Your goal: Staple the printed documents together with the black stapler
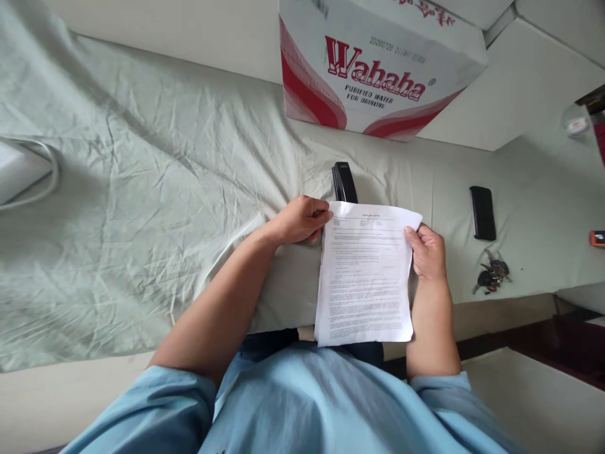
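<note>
Where the sheet meets our hands, just right of centre frame, the entries begin.

Paper: we hold a printed paper by its top corners. It hangs upright-long from centre frame down to our lap, its lower edge over the blue shirt. The print is too small to read.

Left hand: our left hand sits left of the paper's top corner. Fingers are curled, the tips pinching that corner.

Right hand: our right hand sits at the paper's right edge, near the top. The thumb lies across the front of the sheet and the fingers close behind it, so it grips the paper.

Stapler: a black stapler lies just above the paper, its near end hidden behind the top edge. We cannot tell whether it touches the sheet.

Bedsheet: a creased pale green bedsheet covers the left and middle of the frame, under all the small items.

Box: a red and white carton marked "Wahaha" stands at top centre, its base on the bedsheet, above the stapler.

Phone: a black phone lies flat at right of frame, well apart from our right hand.

Keys: a bunch of keys lies just below the phone.

Cable: a white cable loops at the far left edge.
</note>
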The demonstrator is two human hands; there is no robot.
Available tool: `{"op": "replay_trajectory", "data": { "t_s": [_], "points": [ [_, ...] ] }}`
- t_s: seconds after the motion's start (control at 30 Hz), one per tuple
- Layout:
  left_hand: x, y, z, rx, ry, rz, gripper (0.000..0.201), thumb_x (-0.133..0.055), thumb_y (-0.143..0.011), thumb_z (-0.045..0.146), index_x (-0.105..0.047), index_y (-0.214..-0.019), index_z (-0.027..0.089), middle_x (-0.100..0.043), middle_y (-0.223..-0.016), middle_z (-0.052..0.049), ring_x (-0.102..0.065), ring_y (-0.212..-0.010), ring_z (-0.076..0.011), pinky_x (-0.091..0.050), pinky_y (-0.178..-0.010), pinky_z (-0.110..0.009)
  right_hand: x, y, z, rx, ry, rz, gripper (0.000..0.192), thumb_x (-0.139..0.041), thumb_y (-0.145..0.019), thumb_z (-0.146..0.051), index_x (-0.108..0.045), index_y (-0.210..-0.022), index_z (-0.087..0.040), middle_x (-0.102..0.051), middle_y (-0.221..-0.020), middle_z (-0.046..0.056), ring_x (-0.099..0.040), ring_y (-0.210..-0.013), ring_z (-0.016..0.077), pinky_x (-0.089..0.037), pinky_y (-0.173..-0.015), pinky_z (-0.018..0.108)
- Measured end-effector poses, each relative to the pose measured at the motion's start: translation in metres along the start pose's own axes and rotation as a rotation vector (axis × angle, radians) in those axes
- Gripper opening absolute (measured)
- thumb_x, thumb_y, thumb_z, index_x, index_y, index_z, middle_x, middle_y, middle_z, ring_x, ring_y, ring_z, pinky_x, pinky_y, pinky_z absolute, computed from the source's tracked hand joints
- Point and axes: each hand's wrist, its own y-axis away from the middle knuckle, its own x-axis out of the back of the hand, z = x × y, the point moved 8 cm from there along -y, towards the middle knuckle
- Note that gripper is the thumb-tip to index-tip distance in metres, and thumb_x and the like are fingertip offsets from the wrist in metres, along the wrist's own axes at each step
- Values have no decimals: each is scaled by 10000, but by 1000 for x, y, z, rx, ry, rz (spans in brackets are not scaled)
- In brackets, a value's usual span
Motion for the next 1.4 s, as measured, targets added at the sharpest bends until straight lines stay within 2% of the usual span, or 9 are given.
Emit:
{"op": "replay_trajectory", "data": {
  "t_s": [0.23,0.33,0.5,0.93,1.03,1.13,1.2,1.3,1.4],
  "points": [
    [-8,-1,7,101,-144,-67,409,-568,-912,144,-397,-552,241,-501,-398,75,-455,-392,-95,-407,-580,-256,0,2,1,-193,21,-174,522,-944,-728,-718,-762,-824,-239,-789,-729,14,-695,-638,209,-586,-628,340],
    [-12,-2,4,168,-161,-82,383,-580,-875,116,-427,-545,236,-601,-474,62,-492,-394,-100,-392,-537,-263,3,-5,0,-248,52,-210,535,-972,-683,-698,-711,-738,-234,-765,-688,0,-646,-585,176,-554,-579,311],
    [-11,-8,2,111,-177,57,279,-554,-840,88,-545,-596,225,-772,-647,23,-531,-471,-113,-427,-608,-267,5,-21,-5,-275,61,-214,486,-1004,-639,-619,-760,-785,-225,-776,-686,0,-687,-604,191,-569,-595,316],
    [-13,-11,1,120,-300,218,436,-558,-976,157,-400,-582,256,-702,-606,-30,-585,-617,-183,-427,-713,-320,3,-43,-19,-306,110,-266,496,-1057,-555,-591,-780,-755,-232,-758,-638,-12,-659,-566,186,-542,-525,306],
    [-13,-10,-1,153,-357,248,384,-554,-956,137,-465,-597,242,-709,-658,-48,-592,-633,-187,-432,-708,-327,4,-44,-20,-309,105,-261,504,-1060,-555,-590,-779,-766,-229,-756,-639,-9,-658,-566,186,-542,-520,306],
    [-13,-7,-5,157,-416,337,270,-559,-1006,207,-696,-774,189,-760,-774,-90,-657,-699,-226,-484,-735,-351,5,-48,-21,-295,98,-256,506,-1055,-572,-585,-792,-802,-220,-778,-671,9,-683,-591,197,-567,-546,319],
    [-12,-4,-5,84,-429,431,281,-536,-1042,219,-802,-1091,141,-816,-936,-128,-730,-818,-260,-545,-803,-377,6,-50,-22,-282,97,-248,509,-1054,-574,-584,-797,-810,-214,-791,-685,15,-690,-589,198,-578,-559,325],
    [-14,-1,2,-188,-419,523,517,-485,-1021,100,-729,-1471,169,-784,-1418,-177,-740,-1275,-306,-581,-1065,-449,8,-52,-22,-270,90,-233,513,-1053,-568,-591,-801,-811,-216,-795,-679,10,-684,-570,194,-576,-551,324],
    [-23,-4,6,-406,-410,420,713,-421,-940,-28,-716,-1528,247,-618,-1711,-102,-555,-1603,-274,-463,-1293,-516,8,-51,-21,-270,77,-239,514,-1053,-571,-586,-816,-835,-215,-801,-688,11,-689,-574,193,-573,-555,320]
  ]
}}
